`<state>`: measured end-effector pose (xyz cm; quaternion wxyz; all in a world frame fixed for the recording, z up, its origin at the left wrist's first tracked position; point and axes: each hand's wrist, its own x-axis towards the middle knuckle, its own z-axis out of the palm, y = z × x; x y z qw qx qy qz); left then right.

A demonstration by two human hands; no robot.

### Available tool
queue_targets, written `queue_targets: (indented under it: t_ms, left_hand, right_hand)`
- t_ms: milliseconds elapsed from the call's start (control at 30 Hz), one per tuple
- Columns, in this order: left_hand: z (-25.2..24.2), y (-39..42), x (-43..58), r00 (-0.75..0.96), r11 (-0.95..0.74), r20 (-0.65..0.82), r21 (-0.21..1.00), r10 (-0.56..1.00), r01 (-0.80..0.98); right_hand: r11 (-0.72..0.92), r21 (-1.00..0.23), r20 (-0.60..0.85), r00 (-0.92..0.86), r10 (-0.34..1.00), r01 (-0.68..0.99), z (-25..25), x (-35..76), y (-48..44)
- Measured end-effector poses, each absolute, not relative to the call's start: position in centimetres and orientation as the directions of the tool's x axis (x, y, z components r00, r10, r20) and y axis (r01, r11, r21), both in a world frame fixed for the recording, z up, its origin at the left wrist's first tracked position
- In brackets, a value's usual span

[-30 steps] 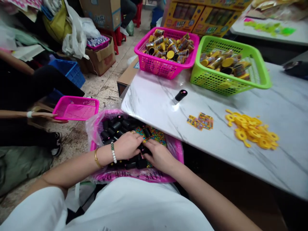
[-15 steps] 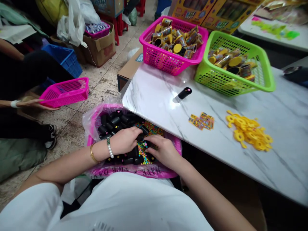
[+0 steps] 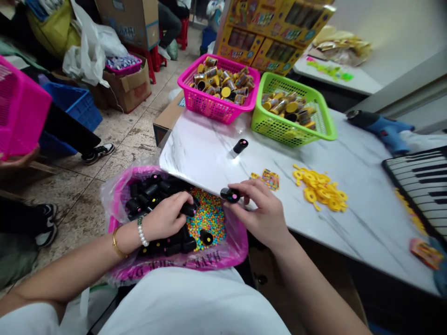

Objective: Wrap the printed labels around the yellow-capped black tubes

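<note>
My right hand point(image 3: 261, 209) pinches a black tube point(image 3: 230, 195) by its side, just off the marble table's front edge, with a pink dot showing at its end. Over the plastic-lined pink basin point(image 3: 240, 239), my left hand point(image 3: 167, 216) grips another black tube point(image 3: 189, 209). Several black tubes point(image 3: 151, 191) fill the basin's left part; small colourful beads point(image 3: 208, 214) cover its right part, with one black tube point(image 3: 206, 237) lying on them. A single black tube point(image 3: 240, 146) stands on the table.
On the marble table point(image 3: 209, 156) are a pink basket point(image 3: 216, 109) and a green basket point(image 3: 289, 132) of small containers, picture cards point(image 3: 271, 179), yellow rings point(image 3: 321, 188) and a blue tool point(image 3: 382, 130). At left, a person's hand point(image 3: 21, 160) supports a pink basket point(image 3: 23, 109).
My right hand has risen out of the basin with a black tube. My left hand stays over it. The view has turned right, and the other person's pink basket is now nearer and higher.
</note>
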<state>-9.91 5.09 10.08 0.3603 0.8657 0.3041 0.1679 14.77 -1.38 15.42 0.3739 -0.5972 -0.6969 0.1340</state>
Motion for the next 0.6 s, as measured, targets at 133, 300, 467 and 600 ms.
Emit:
queue_targets:
  t_ms: [133,300,467,600]
  left_hand:
    - [10.0,5.2,-9.9,0.764,-0.542,0.048,0.733,0.643,0.410]
    - [9.6,5.1,-10.1,0.723,-0.481,0.026,0.763,0.691,0.432]
    - [9.5,5.1,-10.1,0.723,-0.460,0.042,0.797,0.690,0.392]
    - [9.7,5.2,-10.1,0.701,-0.494,0.110,0.785,0.704,0.373]
  right_hand:
    - [0.204,-0.657,0.267,-0.029,0.963,0.726,15.8,14.6,-1.9]
    - [0.105,-0.793,0.064,-0.090,0.994,0.601,15.5,14.3,-3.1]
    - [0.179,-0.650,0.375,0.107,0.921,0.738,17.1,16.7,-0.2]
    - [0.172,-0.565,0.414,0.097,0.905,0.807,16.6,18.2,2.4]
